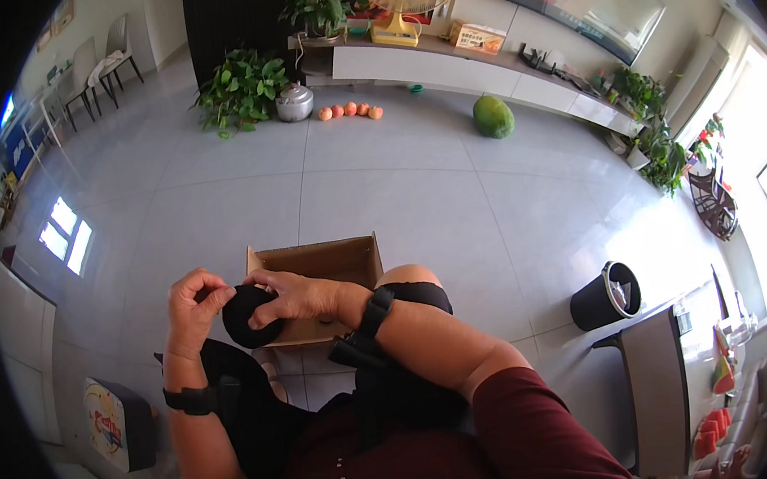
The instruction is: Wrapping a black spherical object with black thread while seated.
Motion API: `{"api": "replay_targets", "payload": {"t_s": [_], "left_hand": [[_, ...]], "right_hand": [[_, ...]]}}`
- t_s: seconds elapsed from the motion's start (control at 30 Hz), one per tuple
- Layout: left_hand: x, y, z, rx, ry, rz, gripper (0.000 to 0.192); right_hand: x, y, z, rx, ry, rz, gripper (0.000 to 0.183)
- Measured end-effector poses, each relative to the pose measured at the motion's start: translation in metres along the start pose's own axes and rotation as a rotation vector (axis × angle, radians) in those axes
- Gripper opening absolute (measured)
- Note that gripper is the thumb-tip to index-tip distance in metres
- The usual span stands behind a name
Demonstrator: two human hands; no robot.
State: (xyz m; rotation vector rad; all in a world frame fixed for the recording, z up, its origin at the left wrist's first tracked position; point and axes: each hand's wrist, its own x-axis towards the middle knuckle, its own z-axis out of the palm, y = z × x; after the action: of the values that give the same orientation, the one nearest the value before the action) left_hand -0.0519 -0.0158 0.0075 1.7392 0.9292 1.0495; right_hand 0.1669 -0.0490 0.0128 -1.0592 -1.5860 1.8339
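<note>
A round black object [244, 316], soft-looking like cloth or a ball of yarn, is held up over the near left corner of an open cardboard box [312, 245] on the floor. My right hand [297, 299] grips it from the right, thumb and fingers spread over its upper and right side. At its upper left edge is my left hand [200, 301], thumb and forefinger pinched together; whether something thin is between them cannot be told. The inside of the box is partly hidden by my right forearm and the black object.
A black waste bin [588, 308] stands right, beside a table [655, 380]. A patterned stool [121, 422] is at the left. Farther off are a green melon [493, 117], several peaches [350, 109], a metal pot [294, 102] and a leafy plant [243, 88] before a low cabinet [424, 67].
</note>
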Motion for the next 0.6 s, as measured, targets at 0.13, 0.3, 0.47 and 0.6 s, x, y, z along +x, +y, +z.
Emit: {"api": "replay_targets", "payload": {"t_s": [0.13,0.3,0.47,0.6], "left_hand": [[0.001,0.004,0.002,0.005,0.069,-0.056,0.013],[0.005,-0.022,-0.001,0.049,0.128,-0.034,0.005],[0.005,-0.02,0.003,0.089,0.173,-0.037,0.005],[0.004,-0.011,0.007,0.237,0.091,-0.124,0.009]], "right_hand": [[0.001,0.005,0.002,0.121,-0.057,-0.071,0.076],[-0.006,-0.005,-0.001,0.429,-0.133,-0.113,0.076],[-0.007,-0.009,-0.006,0.706,-0.099,-0.253,0.061],[-0.008,-0.014,-0.007,0.801,-0.036,-0.273,0.056]]}}
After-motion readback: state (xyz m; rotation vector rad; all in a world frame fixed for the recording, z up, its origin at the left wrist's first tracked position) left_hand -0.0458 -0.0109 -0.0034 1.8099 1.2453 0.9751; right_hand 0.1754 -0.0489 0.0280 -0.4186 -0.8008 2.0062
